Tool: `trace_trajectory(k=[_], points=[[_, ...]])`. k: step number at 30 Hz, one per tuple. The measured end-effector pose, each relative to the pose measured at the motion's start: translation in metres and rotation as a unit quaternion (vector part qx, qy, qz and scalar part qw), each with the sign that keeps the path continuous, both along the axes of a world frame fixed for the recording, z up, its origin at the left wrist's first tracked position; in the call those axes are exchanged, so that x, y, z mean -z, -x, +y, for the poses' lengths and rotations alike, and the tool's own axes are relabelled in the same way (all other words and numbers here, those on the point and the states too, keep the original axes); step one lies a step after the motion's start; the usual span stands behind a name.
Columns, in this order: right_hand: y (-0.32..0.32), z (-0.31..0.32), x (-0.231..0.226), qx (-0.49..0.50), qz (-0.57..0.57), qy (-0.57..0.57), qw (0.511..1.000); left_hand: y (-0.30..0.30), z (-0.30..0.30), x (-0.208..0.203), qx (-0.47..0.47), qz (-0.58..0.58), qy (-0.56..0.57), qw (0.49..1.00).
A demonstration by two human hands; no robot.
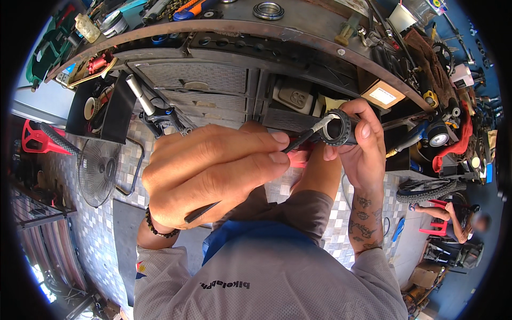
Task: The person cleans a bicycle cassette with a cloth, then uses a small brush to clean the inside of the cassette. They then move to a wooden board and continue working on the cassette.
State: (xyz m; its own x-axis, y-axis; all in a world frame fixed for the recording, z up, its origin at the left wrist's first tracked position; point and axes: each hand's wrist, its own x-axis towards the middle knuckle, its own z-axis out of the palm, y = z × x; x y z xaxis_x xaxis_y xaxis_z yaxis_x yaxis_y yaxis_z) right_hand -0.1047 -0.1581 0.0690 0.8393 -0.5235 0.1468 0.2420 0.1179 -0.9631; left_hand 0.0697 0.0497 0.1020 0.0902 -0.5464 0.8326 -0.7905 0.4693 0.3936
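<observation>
My left hand is closed in a pinch on a slim black brush, whose handle end juts out below the palm. Pale, smeared bristles at the brush's other end touch the rim of a black notched ring. Held upright between the fingers and thumb of my right hand, the ring shows its round opening. Some of my right fingers are hidden behind it. A dark part extends behind the ring, too covered to make out.
Ahead runs a metal workbench with tools, a bearing ring and a cardboard box below its edge. A bicycle fork and a fan stand at left. Another person sits at far right near a tyre.
</observation>
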Motion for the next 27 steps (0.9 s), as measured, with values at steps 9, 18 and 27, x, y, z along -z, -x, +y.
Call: trace_trajectory(k=[9, 18, 27], points=[[-0.0002, 0.0005, 0.0031, -0.012, -0.058, -0.027, 0.998, -0.0083, -0.0012, 0.0027, 0.005, 0.0, 0.017, 1.0], [0.0009, -0.0015, 0.0065, 0.0, -0.065, 0.007, 0.998, -0.0068, -0.0008, 0.0017, 0.002, 0.028, 0.024, 0.999], [0.0021, -0.002, 0.0064, -0.013, -0.069, 0.042, 0.997, -0.0015, 0.0053, 0.0016, -0.019, 0.077, -0.005, 0.997]])
